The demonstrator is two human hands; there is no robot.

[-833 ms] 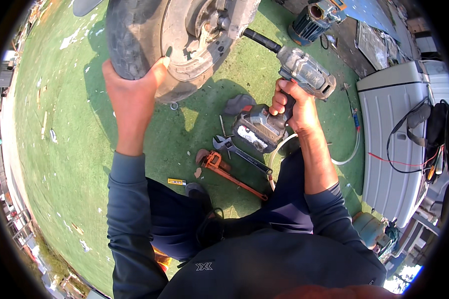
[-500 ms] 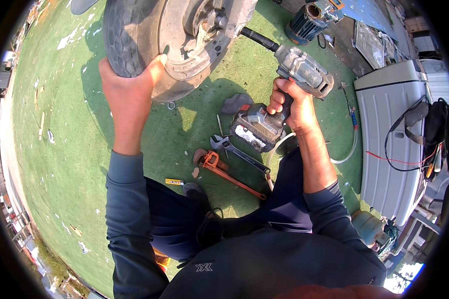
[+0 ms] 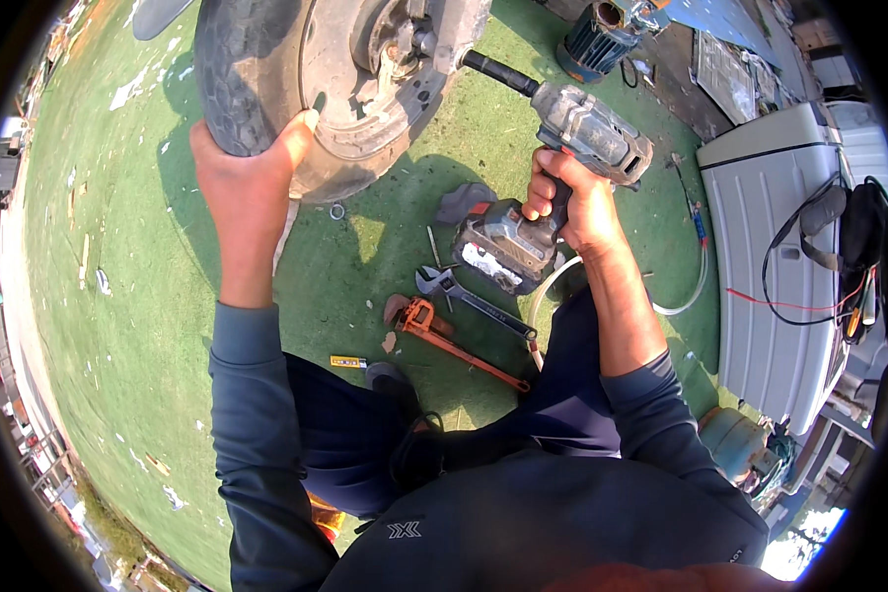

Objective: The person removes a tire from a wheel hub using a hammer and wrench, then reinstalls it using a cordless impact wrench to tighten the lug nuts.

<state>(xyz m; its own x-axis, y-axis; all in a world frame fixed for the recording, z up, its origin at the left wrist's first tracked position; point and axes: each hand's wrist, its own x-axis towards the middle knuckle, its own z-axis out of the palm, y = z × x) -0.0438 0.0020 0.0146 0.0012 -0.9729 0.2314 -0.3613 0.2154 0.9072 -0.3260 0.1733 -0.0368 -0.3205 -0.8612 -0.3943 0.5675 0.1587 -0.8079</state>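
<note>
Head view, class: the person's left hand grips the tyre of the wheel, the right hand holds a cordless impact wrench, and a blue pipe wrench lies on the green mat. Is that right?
Not quite. The head view shows the pipe wrench is orange-red, not blue. The left hand does grip the tyre, and the right hand holds the impact wrench.

The tyre [image 3: 235,74] is matt, rough-treaded rubber; its hub [image 3: 365,89] is dull, grimy metal. The impact wrench [image 3: 587,133] looks like scuffed grey plastic, perhaps partly metal. The ground [image 3: 118,296] is coarse green turf, and the pipe wrench [image 3: 444,335] is painted metal.
</note>
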